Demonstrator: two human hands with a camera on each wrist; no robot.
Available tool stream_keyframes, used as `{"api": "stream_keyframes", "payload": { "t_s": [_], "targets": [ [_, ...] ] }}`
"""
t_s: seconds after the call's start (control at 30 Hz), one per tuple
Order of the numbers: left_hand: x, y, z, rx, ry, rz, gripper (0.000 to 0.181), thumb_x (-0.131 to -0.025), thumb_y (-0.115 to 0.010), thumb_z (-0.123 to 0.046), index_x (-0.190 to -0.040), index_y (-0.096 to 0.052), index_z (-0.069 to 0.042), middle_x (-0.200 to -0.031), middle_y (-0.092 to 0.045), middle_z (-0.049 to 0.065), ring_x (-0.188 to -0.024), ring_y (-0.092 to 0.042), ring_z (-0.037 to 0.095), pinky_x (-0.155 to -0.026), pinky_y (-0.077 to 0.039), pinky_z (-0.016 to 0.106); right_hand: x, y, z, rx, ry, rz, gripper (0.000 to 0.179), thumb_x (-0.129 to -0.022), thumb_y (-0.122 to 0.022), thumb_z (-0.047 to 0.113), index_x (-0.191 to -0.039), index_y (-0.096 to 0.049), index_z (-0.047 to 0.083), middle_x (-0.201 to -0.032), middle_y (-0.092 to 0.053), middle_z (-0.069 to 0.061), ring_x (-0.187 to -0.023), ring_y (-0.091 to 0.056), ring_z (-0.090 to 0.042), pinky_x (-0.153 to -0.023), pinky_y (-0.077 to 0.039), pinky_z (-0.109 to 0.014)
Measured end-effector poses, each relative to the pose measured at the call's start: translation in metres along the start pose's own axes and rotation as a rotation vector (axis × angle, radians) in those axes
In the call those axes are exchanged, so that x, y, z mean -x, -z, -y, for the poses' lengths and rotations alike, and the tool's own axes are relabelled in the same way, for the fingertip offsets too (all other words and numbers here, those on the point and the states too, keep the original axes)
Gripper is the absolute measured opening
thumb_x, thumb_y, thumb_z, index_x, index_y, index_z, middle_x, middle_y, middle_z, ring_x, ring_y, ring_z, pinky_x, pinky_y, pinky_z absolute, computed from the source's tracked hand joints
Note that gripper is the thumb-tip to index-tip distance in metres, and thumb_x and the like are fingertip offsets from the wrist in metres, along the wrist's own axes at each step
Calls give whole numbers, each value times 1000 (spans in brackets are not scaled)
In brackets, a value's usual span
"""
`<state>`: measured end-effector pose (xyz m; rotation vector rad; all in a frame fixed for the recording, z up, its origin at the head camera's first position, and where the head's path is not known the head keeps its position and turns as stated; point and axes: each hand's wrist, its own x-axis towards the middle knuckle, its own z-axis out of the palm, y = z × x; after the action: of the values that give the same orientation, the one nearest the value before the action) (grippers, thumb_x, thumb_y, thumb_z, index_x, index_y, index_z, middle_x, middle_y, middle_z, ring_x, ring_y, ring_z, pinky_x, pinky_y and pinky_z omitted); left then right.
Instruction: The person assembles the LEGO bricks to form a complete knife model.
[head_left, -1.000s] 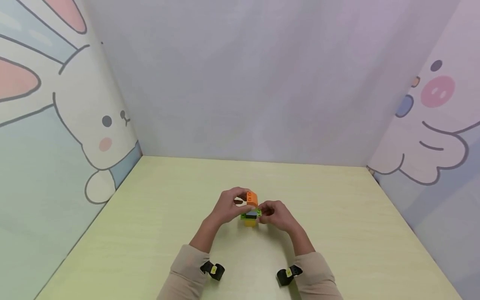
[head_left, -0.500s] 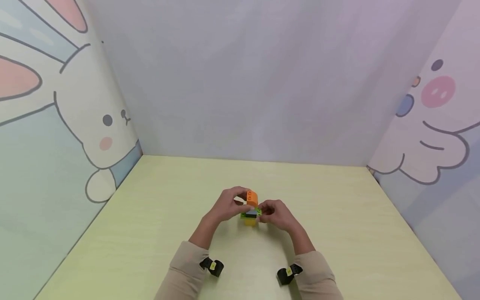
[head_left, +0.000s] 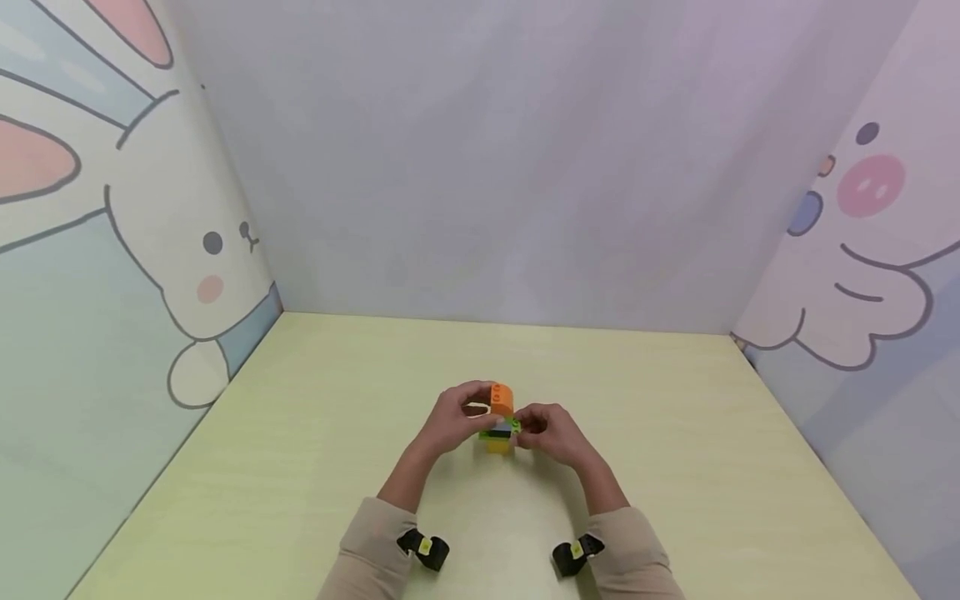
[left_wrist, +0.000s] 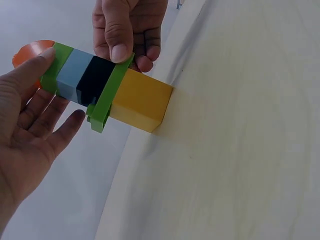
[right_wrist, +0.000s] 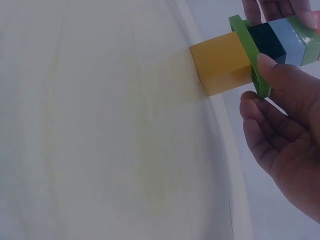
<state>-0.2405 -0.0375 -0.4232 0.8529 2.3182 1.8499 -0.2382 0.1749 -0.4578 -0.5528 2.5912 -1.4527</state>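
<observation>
A stack of toy building blocks stands upright on the table between my hands. From the bottom come a yellow block [left_wrist: 142, 97], a thin green plate [left_wrist: 106, 97] wider than the stack, a black block [left_wrist: 95, 80], a light blue block [left_wrist: 73, 70], a green block [left_wrist: 61, 54] and a rounded orange block [head_left: 502, 399]. My left hand [head_left: 453, 418] holds the top part, its thumb on the upper green block near the orange one. On the other side, my right hand [head_left: 557, 435] pinches the projecting end of the green plate, thumb on top and fingers beneath.
The pale wooden table [head_left: 637, 392] spreads around the stack. A grey fabric wall [head_left: 480, 167] rises behind it, with a printed rabbit panel [head_left: 161, 250] on the left and a pig panel [head_left: 862, 275] on the right. Black straps cross both sleeves.
My left hand has sunk slightly against the top of the stack. The right hand stays at the green plate, and the stack stands in nearly the same place.
</observation>
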Motion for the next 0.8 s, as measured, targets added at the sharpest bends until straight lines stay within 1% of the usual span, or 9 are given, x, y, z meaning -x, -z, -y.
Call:
{"api": "stream_keyframes", "payload": {
  "t_s": [0.13,0.2,0.43,0.57,0.7,0.8],
  "targets": [
    [4,1,-14,36,-6,9,41,-83,-66,3,-123,-54,5,-112,-59,14,-104,-56,27,-84,-48,32,0,0,1,20,24,-5,24,-81,-73,10,-102,-67,1,-84,-63,-1,-74,-54,-17,-63,-47,-28],
    [3,1,-15,43,-5,10,42,-83,-66,4,-124,-53,5,-113,-59,14,-105,-56,27,-84,-48,30,0,0,2,20,35,-9,24,-81,-72,10,-103,-68,1,-85,-64,-1,-74,-55,-17,-63,-47,-29],
    [-5,4,-11,57,13,10,49,-83,-66,4,-129,-49,3,-115,-58,14,-106,-55,26,-85,-47,30,-3,1,-1,10,36,-12,28,-85,-69,14,-108,-66,-1,-90,-65,-2,-76,-54,-17,-66,-46,-30],
    [-10,5,-8,53,10,10,55,-84,-65,4,-135,-43,3,-119,-56,17,-108,-54,29,-86,-47,31,-5,1,-1,26,40,-25,30,-86,-67,15,-111,-65,-1,-93,-66,-3,-77,-55,-16,-67,-47,-30],
    [-12,5,-6,53,26,0,60,-85,-63,6,-139,-37,2,-124,-54,20,-110,-53,32,-86,-46,31,-6,0,-1,36,39,-39,32,-88,-66,16,-114,-64,-2,-97,-66,-5,-75,-54,-14,-65,-47,-28],
    [-14,5,-5,60,38,-13,62,-85,-63,6,-140,-36,2,-125,-53,21,-111,-53,33,-87,-46,32,-6,-1,0,48,43,-54,34,-89,-64,15,-117,-62,-3,-100,-66,-7,-74,-54,-14,-64,-47,-27]
  ]
}}
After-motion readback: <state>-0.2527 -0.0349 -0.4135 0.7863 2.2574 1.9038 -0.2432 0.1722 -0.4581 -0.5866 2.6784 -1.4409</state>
